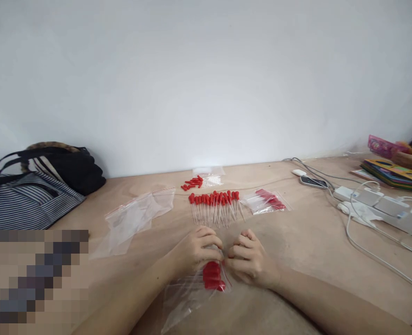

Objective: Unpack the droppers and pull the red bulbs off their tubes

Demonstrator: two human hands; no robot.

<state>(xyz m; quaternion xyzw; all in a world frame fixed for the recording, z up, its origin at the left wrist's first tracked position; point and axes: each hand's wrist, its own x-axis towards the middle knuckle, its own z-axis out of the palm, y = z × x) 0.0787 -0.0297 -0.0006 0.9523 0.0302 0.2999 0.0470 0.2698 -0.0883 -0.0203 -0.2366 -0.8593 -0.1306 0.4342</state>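
Note:
My left hand (197, 253) and my right hand (249, 260) are both closed on the top edge of a clear zip bag (192, 295) that holds several red-capped droppers (212, 277). The bag lies on the wooden table (307, 242) just in front of me. Beyond my hands, a row of several loose droppers (215, 207) with red bulbs lies side by side. A small heap of loose red bulbs (192, 183) sits farther back. A filled bag of droppers (266, 201) rests to the right of the row.
Empty clear zip bags (136, 218) lie to the left. A striped and black bag (34, 188) is at the far left. At right are a phone (313, 182), a white power strip (387, 207) with cables, and colourful books (394, 173). A white wall stands behind.

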